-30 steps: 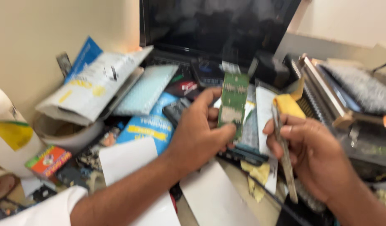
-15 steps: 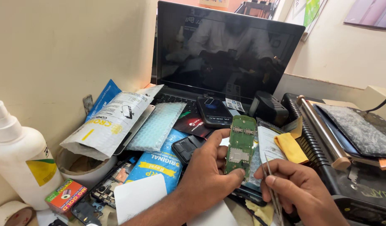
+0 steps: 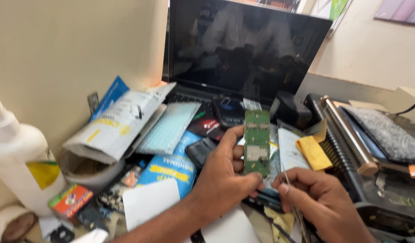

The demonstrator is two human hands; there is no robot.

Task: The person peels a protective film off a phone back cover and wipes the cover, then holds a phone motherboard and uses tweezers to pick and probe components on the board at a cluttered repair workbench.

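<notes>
- While pinched upright between thumb and fingers of the left hand (image 3: 221, 180), green board (image 3: 257, 141) raised above the clutter, just in front of the dark laptop (image 3: 243, 49), mid-scene.
- Right hand (image 3: 324, 202) closed round thin metal tweezers (image 3: 286, 177), tips up and just beside the board's lower right edge; contact too blurred to tell.
- Judged to be at the close-work stage: board presented face-up, tool poised but apparently not yet applied.
- Any touch on the board likely to call for a firm left-hand pinch, a steady approach of the tips, and no scraping across the face.
- Far left: white pouch (image 3: 117, 123), long and crumpled, with dark print and a yellow mark, lying over a blue packet edge.
- Beside it to the right: pale blue dimpled sheet (image 3: 169, 128), rectangular.
- Nearer, under the left wrist: blue packet (image 3: 169, 168) with a yellow band and a blank white card (image 3: 151, 202).
- Near left: white bottle (image 3: 18, 157) bearing a yellow label, and a small red-and-green box (image 3: 70, 200) at its foot.
- Right of the board: folded yellow cloth (image 3: 313, 153) on a white paper slip.
</notes>
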